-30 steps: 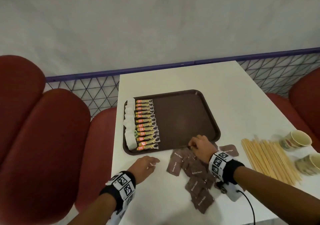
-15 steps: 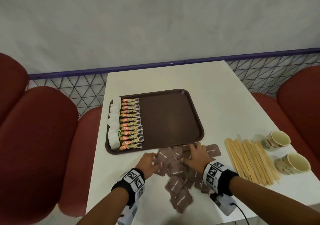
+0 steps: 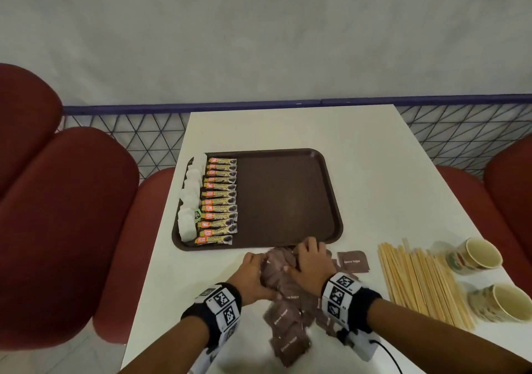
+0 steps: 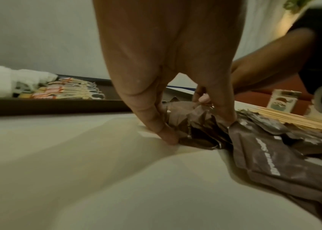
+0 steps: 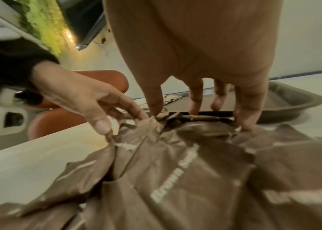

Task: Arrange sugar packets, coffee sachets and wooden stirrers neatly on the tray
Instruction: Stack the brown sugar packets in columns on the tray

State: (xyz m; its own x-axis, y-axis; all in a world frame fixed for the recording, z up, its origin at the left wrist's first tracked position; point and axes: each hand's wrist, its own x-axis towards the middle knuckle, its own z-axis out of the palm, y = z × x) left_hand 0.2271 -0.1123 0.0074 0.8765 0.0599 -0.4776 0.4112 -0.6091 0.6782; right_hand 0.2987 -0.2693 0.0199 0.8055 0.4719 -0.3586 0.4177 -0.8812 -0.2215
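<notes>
A heap of brown sugar packets (image 3: pixel 288 316) lies on the white table just in front of the brown tray (image 3: pixel 288 195). My left hand (image 3: pixel 263 261) grips the heap's far end from the left, thumb and fingers (image 4: pixel 225 118) around crumpled packets (image 4: pixel 274 163). My right hand (image 3: pixel 305 255) cups the same bunch from the right, fingertips (image 5: pixel 242 126) dug into the packets (image 5: pixel 175 171). Coffee sachets (image 3: pixel 220 201) and white packets (image 3: pixel 190 201) line the tray's left side. Wooden stirrers (image 3: pixel 423 284) lie in a loose row to the right.
One brown packet (image 3: pixel 352 261) lies apart, right of my right hand. Two paper cups (image 3: pixel 478 255) (image 3: pixel 503 301) rest on their sides beyond the stirrers near the table's right edge. Red seats flank the table; a mesh rail runs behind it.
My left hand moved right from the bare table onto the packet heap. Both hands closed in on the packets and bunched them together near the tray's front rim.
</notes>
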